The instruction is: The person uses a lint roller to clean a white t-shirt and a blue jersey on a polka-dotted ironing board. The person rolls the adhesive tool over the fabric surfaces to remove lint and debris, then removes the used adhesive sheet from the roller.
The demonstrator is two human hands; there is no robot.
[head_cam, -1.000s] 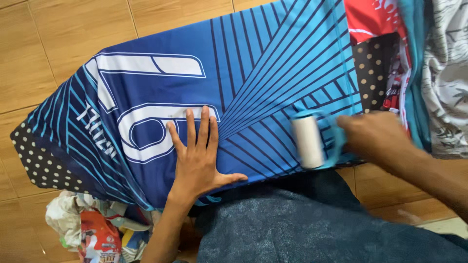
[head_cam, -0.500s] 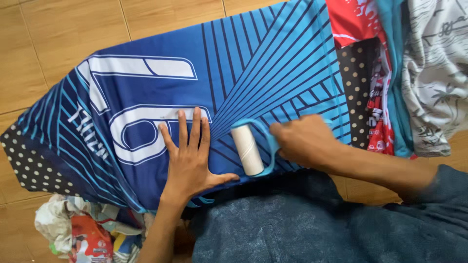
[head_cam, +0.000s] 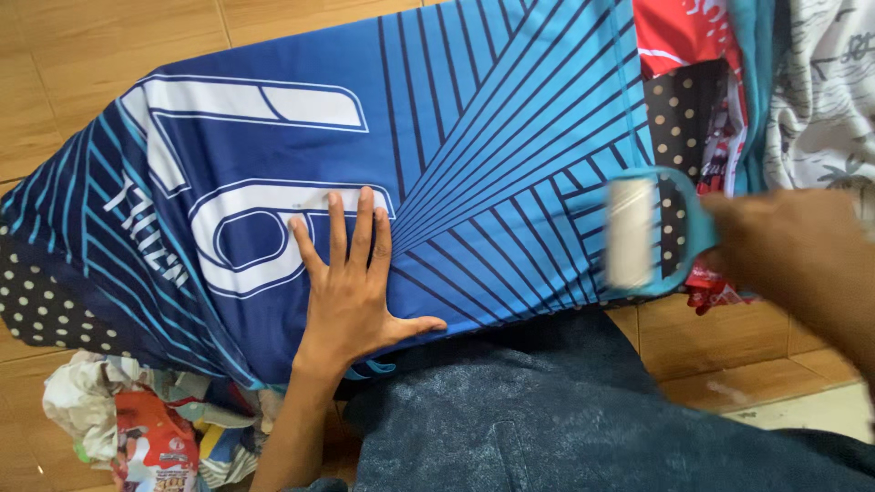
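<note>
My left hand (head_cam: pixel 351 292) lies flat on the blue jersey (head_cam: pixel 437 155), palm down, fingers spread, thumb out to the side, near the jersey's lower edge. Fingertips touch the white numeral (head_cam: pixel 246 237) printed on the cloth. Nothing pinched, just pressing the fabric down

My right hand (head_cam: pixel 793 246) grips the lint roller (head_cam: pixel 638 232) by its light-blue handle; the white roll sits on the jersey at its right edge, roll axis roughly upright in the frame. Hand and roller are motion-blurred, so I cannot tell exactly how the fingers sit round the handle, only that they're closed on it

The jersey is spread across the tiled wooden-tone floor (head_cam: pixel 82 64), covering most of the view, dark polka-dot panel at its left corner. Beyond its right edge: a red garment (head_cam: pixel 684 32) and a grey-white patterned cloth (head_cam: pixel 820 91), overlapping. At the lower left corner, partly under the jersey, a crumpled pile of mixed clothes (head_cam: pixel 137 428). My leg in dark blue-grey trousers (head_cam: pixel 547 419) fills the bottom edge, just below the jersey
</note>
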